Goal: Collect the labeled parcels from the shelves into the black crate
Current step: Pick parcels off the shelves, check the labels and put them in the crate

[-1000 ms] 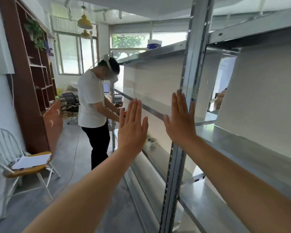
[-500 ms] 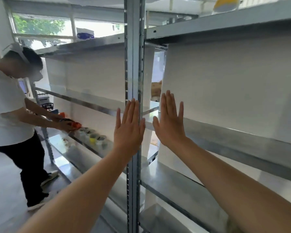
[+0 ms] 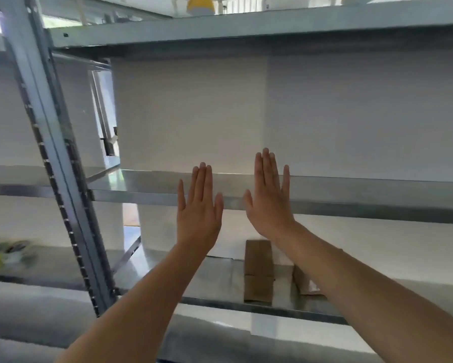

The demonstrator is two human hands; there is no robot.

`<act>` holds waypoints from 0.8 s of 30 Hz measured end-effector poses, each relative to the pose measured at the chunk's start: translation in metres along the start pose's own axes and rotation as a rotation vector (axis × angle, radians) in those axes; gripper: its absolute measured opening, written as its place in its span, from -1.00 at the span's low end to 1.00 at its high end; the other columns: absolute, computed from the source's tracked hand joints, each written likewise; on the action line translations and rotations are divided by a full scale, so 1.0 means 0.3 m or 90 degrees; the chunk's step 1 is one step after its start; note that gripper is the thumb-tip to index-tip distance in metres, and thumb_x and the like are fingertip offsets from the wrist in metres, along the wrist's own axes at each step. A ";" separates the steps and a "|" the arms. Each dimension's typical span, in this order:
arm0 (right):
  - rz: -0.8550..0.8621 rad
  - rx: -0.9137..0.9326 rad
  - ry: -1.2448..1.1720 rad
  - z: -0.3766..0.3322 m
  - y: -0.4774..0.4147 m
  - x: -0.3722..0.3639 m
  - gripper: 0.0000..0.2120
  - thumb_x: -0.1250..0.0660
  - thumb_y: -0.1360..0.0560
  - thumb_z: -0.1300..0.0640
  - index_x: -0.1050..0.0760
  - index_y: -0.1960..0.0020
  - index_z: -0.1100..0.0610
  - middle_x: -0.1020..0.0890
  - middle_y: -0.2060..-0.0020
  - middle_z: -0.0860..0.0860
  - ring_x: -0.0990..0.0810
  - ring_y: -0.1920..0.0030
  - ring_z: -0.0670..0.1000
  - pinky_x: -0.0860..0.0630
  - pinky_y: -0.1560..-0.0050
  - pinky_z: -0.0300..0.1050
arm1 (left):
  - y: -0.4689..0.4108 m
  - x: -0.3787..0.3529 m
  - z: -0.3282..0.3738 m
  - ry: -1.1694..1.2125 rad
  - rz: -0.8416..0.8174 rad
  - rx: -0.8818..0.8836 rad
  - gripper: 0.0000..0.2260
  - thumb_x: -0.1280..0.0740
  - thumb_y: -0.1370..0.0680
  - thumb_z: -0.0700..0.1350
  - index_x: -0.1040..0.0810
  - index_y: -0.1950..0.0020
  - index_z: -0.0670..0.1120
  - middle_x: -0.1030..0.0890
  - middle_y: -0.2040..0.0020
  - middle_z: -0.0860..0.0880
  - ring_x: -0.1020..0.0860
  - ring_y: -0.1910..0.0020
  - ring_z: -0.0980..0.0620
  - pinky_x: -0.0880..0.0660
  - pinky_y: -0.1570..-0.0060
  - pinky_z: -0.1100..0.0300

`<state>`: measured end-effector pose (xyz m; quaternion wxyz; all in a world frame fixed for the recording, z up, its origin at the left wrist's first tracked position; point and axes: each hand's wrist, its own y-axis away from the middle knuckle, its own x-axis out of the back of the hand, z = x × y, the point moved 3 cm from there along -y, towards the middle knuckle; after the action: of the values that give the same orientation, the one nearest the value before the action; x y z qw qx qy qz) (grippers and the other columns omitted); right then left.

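Note:
My left hand (image 3: 198,205) and my right hand (image 3: 270,197) are raised flat, fingers up and apart, in front of a metal shelf unit (image 3: 152,197). Neither hand holds anything. On the shelf below them lies a brown cardboard parcel (image 3: 258,271), seen between my forearms. A second brown parcel (image 3: 302,282) sits just right of it, mostly hidden by my right forearm. No label shows on either one. No black crate is in view.
A slotted steel upright (image 3: 63,179) stands at the left. White backing panels (image 3: 188,113) close the rear of the shelves. Blurred yellow and white items (image 3: 3,254) sit on the lower shelf at far left. Yellow objects (image 3: 200,6) show above the top shelf.
The view has swung right: the person in the white shirt and the room have left the frame, the upright has moved to the left, and the brown parcels have come into view. Both hands stay raised and flat.

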<state>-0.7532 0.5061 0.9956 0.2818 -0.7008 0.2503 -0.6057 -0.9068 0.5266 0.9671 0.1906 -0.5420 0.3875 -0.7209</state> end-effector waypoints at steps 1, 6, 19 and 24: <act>-0.007 -0.015 0.027 0.079 0.033 0.024 -0.30 -0.07 -0.65 0.00 0.26 -0.60 0.20 0.27 -0.59 0.10 0.30 -0.58 0.06 0.30 -0.55 0.17 | 0.011 -0.032 0.070 -0.007 -0.018 -0.029 -0.47 0.11 -0.69 0.05 0.11 -0.62 -0.11 0.10 -0.63 -0.04 0.16 -0.60 0.04 0.15 -0.56 -0.07; -0.031 -0.086 0.125 0.473 0.196 0.218 -0.31 -0.01 -0.66 -0.02 0.29 -0.59 0.23 0.27 -0.58 0.13 0.30 -0.58 0.09 0.24 -0.56 0.20 | 0.026 -0.111 0.462 0.032 -0.074 -0.091 -0.47 0.12 -0.69 0.02 0.19 -0.61 -0.13 0.15 -0.62 -0.05 0.20 -0.59 0.03 0.21 -0.56 -0.07; -0.070 -0.353 0.325 1.351 0.819 0.769 -0.28 -0.05 -0.65 -0.04 0.26 -0.58 0.27 0.22 -0.59 0.17 0.25 -0.59 0.12 0.27 -0.55 0.18 | 0.333 -0.219 1.622 0.233 -0.167 -0.329 -0.45 0.29 -0.66 0.09 0.16 -0.61 -0.12 0.11 -0.63 -0.05 0.15 -0.60 0.01 0.20 -0.56 -0.07; -0.120 -0.501 0.418 1.588 1.126 0.982 -0.27 -0.02 -0.65 -0.05 0.29 -0.57 0.27 0.24 -0.58 0.18 0.26 -0.58 0.12 0.34 -0.50 0.16 | 0.572 -0.221 2.003 0.348 -0.224 -0.385 -0.49 0.06 -0.70 0.05 0.05 -0.62 -0.12 0.03 -0.63 -0.04 0.10 -0.60 0.03 0.16 -0.56 -0.08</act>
<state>-0.2431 0.1040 0.9172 -0.1523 -0.5466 0.4698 -0.6762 -0.3507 0.2536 0.8611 -0.2117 -0.4204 0.5190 -0.7135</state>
